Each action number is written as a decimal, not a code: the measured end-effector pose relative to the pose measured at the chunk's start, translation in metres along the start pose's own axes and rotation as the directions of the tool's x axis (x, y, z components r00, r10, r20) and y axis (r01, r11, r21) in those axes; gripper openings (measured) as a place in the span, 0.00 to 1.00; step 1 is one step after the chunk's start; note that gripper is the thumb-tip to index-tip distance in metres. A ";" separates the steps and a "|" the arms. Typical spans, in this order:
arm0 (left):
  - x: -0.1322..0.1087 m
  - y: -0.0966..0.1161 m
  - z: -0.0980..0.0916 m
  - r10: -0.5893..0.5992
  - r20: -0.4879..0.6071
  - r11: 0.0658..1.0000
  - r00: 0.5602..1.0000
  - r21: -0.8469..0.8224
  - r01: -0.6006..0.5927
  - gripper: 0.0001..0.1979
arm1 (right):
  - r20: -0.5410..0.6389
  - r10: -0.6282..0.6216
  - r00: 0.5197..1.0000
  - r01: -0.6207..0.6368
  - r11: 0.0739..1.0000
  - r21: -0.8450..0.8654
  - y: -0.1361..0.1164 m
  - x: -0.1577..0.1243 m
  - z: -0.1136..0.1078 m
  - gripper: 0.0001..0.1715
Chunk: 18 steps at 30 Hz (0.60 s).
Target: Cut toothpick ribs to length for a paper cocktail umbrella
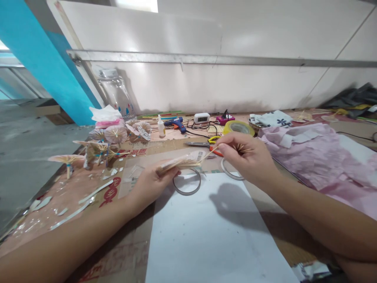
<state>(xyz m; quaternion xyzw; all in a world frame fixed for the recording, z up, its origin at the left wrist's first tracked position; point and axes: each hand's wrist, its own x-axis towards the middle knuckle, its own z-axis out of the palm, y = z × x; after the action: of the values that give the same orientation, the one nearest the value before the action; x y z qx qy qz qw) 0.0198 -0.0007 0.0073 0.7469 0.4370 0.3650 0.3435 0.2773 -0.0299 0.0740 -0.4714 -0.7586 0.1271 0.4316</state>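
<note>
Packet [188,158] | left hand [151,181] folded round it | thin stick [209,154] | right hand [253,157] pinching it

1. Red printed characters [110,192] are standing out on the brown cardboard [129,239], in several places; they are looking too slanted and blurred to read.
2. A small white clock [202,118] is facing the camera, but its screen is giving no readable number.
3. The clear packet [188,158] in the left hand [157,184] is showing faint, unreadable marks.
</note>
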 end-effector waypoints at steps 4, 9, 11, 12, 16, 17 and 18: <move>0.007 0.005 -0.003 -0.165 -0.114 0.973 0.980 -0.181 0.143 0.15 | 0.272 0.015 0.962 0.000 0.998 -0.055 -0.002 -0.001 0.003 0.06; 0.011 0.008 -0.004 -0.226 -0.137 0.937 0.964 -0.302 0.177 0.21 | 0.445 0.036 0.895 0.003 0.996 -0.087 -0.003 -0.001 0.012 0.07; 0.011 0.008 -0.003 -0.235 -0.130 0.928 0.963 -0.325 0.182 0.24 | 0.463 0.077 0.883 -0.028 0.993 -0.112 -0.001 0.001 0.018 0.06; 0.011 0.007 -0.003 -0.237 -0.128 0.927 0.963 -0.327 0.185 0.24 | 0.468 0.092 0.879 -0.041 0.992 -0.118 0.001 0.003 0.021 0.06; 0.010 0.006 -0.004 -0.248 -0.147 0.929 0.958 -0.315 0.193 0.22 | 0.482 0.096 0.871 -0.009 0.984 -0.179 0.010 0.008 0.036 0.06; 0.010 0.005 -0.005 -0.249 -0.154 0.930 0.956 -0.315 0.192 0.21 | 0.497 0.103 0.862 0.008 0.976 -0.217 0.012 0.009 0.038 0.06; 0.010 0.004 -0.004 -0.247 -0.159 0.930 0.956 -0.317 0.188 0.20 | 0.514 0.121 0.849 0.020 0.965 -0.261 0.013 0.009 0.039 0.08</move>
<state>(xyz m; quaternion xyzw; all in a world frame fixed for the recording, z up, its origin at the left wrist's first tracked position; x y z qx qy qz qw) 0.0211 0.0076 0.0152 0.5936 0.4889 0.4579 0.4460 0.2529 -0.0069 0.0477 -0.4902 -0.8447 0.1632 0.1399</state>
